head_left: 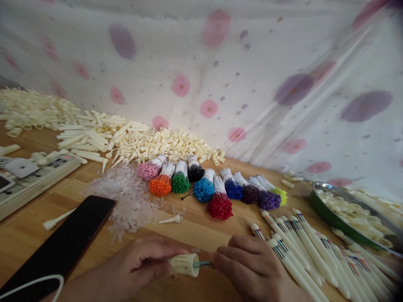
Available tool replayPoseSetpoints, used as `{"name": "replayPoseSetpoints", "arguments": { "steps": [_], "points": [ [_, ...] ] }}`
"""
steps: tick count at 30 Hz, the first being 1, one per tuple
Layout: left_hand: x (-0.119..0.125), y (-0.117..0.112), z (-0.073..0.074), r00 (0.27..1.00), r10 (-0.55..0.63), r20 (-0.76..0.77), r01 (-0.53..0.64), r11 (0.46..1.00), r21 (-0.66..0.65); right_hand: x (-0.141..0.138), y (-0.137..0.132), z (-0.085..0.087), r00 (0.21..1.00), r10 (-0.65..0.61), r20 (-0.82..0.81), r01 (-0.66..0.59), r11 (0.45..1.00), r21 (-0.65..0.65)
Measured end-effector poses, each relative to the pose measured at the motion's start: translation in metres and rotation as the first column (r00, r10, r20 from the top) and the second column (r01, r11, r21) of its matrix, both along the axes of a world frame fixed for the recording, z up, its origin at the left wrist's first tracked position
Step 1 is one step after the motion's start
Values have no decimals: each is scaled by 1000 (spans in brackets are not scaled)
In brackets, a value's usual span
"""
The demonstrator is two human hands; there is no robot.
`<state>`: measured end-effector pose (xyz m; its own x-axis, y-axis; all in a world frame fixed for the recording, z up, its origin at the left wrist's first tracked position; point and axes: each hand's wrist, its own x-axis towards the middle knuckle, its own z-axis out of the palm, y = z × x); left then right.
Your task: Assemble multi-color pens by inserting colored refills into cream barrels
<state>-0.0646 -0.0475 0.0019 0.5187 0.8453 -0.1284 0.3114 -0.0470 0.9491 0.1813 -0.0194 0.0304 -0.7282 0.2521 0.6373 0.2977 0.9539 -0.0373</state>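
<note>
At the bottom centre my left hand (145,264) is closed on a short cream plastic pen barrel piece (185,265), slotted along its side, with its round open end turned right. My right hand (248,266) is closed on a thin bluish-grey rod (204,264), whose far end goes into the barrel piece's opening. The rod's other end is hidden in my fingers, so its exact kind cannot be made out. Beyond my hands lie bundles of coloured pen refills, among them red (220,205), light blue (204,188) and orange (161,182) ones.
Clear plastic tubes (129,201) lie heaped behind a black phone (59,247). Cream pen parts (170,144) are piled along the curtain (189,50). A power strip (40,174) sits left. Assembled multicolour pens (311,247) and a green-sided tray (330,216) are at right.
</note>
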Motion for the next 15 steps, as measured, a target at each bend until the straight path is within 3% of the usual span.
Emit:
{"name": "replayPoseSetpoints", "arguments": {
  "steps": [3, 8, 15],
  "points": [
    [0, 0, -2, 1000, 21, -13, -21, 1000, 5, -1, -1, 5, 999, -22, 34, 20, 998, 62],
    [-1, -2, -7, 989, 126, -71, -124, 992, 39, 4, -8, 19, 963, -129, 235, 125, 992, 33],
    [-1, -4, -17, 974, 209, -85, -202, 975, 90, 8, -6, 18, 965, -115, 237, 123, 992, -17]
  ]
}}
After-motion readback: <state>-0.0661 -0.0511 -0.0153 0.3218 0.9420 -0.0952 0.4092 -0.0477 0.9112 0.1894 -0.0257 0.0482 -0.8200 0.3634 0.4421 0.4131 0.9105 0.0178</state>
